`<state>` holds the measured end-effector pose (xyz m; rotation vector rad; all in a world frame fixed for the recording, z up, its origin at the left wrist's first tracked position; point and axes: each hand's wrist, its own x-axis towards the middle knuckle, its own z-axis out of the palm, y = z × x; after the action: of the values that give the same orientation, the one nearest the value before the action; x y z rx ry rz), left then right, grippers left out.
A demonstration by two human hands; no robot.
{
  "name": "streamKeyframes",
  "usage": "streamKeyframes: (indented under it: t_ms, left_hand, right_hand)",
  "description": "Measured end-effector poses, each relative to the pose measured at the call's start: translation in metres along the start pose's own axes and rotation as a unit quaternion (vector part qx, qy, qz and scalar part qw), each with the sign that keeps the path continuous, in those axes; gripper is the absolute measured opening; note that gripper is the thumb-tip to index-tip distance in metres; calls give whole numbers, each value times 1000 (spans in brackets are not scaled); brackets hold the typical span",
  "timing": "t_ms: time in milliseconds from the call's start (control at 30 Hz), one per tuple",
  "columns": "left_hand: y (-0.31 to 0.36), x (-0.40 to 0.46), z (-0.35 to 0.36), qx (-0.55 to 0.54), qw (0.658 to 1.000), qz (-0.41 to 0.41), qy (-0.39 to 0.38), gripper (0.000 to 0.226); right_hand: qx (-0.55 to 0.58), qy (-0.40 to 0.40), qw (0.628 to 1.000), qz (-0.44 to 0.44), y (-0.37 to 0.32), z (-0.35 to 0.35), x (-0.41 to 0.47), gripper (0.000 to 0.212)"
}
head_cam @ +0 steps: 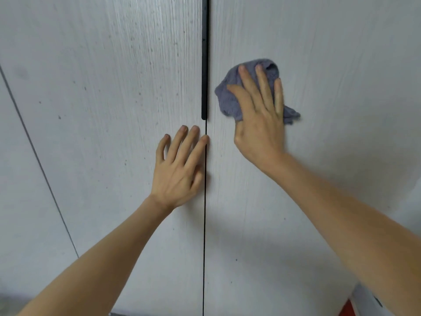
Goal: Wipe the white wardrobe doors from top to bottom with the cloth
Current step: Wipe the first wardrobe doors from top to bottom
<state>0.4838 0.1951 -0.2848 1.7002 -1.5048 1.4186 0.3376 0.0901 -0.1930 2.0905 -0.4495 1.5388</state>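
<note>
Two white doors filled nearly the whole view, meeting at a thin dark seam (205, 201) that served as the reference for everything else. The left door (102, 133) lay to one side of the seam and carried many small dark specks, thickest near its inner edge. The right door (341, 65) lay on the other side and looked cleaner around the cloth, though a few specks showed lower down. A further white panel (18, 179) sat well left of the seam, past a slanting joint.

A black handle (204, 58) ran along the upper seam and ended just above the left hand's fingertips.

The right hand (259, 115) lay flat on the right door, near the seam and level with the handle's lower end. Its fingers were spread and pressed down on the cloth (230, 96), pinning it against the panel rather than gripping it, probably so that a broad patch of fabric rubbed at once. The grey cloth was bunched under the palm, with edges showing on the seam side and the far side.

The left hand (177, 172) rested on the left door, touching the seam, lower than the right. Its fingers were spread, tips on the surface, holding nothing; it likely steadied the door against the wiping pressure.

A red and white object (355, 306) showed at the bottom, far right of the seam.
</note>
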Motion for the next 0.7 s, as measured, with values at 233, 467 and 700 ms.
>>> streamKeyframes:
  t_ms: [233,467,700]
  left_hand:
    - [2,-18,15,-12,999,-28,27,52]
    - [1,-17,20,12,998,-42,50,47]
    - [18,-15,18,2,995,-102,17,55]
  right_hand:
    - [-26,-138,974,-181,-18,27,-140,56]
    - [-11,-236,922,-306,12,19,-178,46]
    - [-28,-58,997,-51,69,-14,-109,53]
